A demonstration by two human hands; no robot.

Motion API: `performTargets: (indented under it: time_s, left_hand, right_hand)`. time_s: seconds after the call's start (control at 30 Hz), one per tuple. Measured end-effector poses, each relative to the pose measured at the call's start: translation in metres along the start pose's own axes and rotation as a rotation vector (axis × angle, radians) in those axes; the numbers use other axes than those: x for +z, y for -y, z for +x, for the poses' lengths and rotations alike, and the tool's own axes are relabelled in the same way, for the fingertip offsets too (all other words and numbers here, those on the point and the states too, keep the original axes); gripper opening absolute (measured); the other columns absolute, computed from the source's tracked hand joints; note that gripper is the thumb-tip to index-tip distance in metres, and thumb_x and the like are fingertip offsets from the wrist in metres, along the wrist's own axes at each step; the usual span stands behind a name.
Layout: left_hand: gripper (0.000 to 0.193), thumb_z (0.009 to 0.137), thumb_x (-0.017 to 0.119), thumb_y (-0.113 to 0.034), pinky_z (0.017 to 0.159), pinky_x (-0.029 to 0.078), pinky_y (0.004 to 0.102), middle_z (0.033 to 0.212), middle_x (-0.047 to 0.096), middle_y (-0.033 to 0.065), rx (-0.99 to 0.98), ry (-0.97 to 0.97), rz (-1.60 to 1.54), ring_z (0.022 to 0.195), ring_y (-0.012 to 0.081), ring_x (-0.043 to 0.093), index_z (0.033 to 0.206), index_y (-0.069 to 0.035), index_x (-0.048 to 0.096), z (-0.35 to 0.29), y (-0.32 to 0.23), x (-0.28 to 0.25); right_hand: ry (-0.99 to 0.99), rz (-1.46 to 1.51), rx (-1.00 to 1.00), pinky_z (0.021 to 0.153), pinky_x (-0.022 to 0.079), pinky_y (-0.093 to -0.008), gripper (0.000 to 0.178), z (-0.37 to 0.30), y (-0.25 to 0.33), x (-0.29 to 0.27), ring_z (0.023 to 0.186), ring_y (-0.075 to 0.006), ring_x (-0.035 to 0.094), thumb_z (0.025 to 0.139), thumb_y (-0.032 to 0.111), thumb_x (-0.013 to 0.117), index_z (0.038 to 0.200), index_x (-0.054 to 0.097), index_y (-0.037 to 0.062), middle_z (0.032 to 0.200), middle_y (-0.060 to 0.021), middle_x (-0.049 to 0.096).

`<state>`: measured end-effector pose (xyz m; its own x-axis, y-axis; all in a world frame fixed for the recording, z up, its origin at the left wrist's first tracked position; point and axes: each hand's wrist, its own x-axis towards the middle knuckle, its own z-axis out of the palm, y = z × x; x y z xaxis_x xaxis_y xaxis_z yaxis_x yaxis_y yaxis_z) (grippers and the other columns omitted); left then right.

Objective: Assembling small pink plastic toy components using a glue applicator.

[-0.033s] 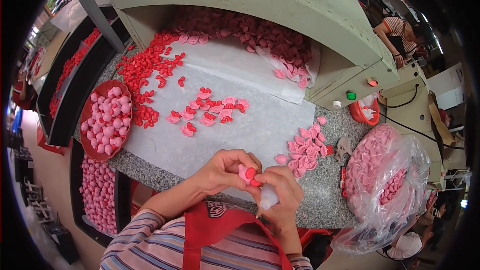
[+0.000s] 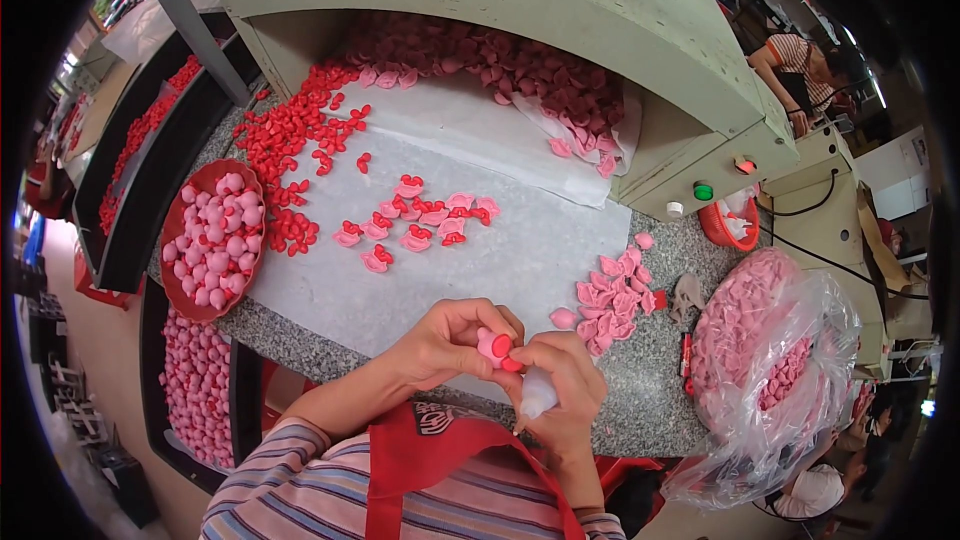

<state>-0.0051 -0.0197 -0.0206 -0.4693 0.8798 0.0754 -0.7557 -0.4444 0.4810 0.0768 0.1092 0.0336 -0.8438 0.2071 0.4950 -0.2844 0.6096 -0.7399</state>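
Note:
My left hand (image 2: 455, 338) is closed around a small pink moulded piece (image 2: 486, 346) with a red oval part on it. Against that piece, the thumb and fingertips of my right hand (image 2: 570, 380) press the red part (image 2: 511, 364). A small whitish squeeze bottle (image 2: 538, 395) is tucked in my right hand, its narrow tip pointing down toward my red apron. Both hands are over the near edge of the white sheet (image 2: 540, 270). Beyond them lie several pink shell-like pieces (image 2: 415, 239) with red bow-shaped parts.
Loose red parts (image 2: 290, 145) are heaped at the left, beside a red basket (image 2: 168, 285) of pink pieces. More pink pieces (image 2: 610, 300) lie right of my hands, near a plastic bag (image 2: 800, 380). A pale-green metal housing (image 2: 480, 0) spans the back. A co-worker (image 2: 800, 70) is at the far right.

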Motion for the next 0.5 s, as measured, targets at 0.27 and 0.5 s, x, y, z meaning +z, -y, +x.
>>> performTargets:
  time_s: [0.27, 0.5]
  left_hand:
    - [0.027, 0.072, 0.063, 0.000, 0.080, 0.043, 0.0314, 0.098, 0.050, 0.0118, 0.034, -0.027, -0.042, 0.093, 0.0181, 0.050, 0.096, -0.001, 0.052, -0.0035, 0.0072, -0.0002]
    - [0.025, 0.073, 0.063, -0.003, 0.082, 0.041, 0.0311, 0.100, 0.051, 0.0114, 0.064, -0.027, -0.023, 0.094, 0.0174, 0.051, 0.096, 0.000, 0.052, -0.0030, 0.0094, -0.0030]
  right_hand:
    - [-0.006, 0.006, -0.011, 0.051, 0.044, -0.0260, 0.033, 0.0009, -0.0028, 0.0039, 0.061, -0.0182, 0.055, 0.051, 0.005, 0.078, 0.077, 0.057, 0.0054, 0.072, -0.0062, 0.055]
    - [-0.001, 0.012, -0.004, 0.051, 0.044, -0.0262, 0.033, 0.0018, -0.0041, 0.0051, 0.061, -0.0186, 0.056, 0.052, 0.005, 0.078, 0.077, 0.057, 0.0052, 0.072, -0.0064, 0.055]
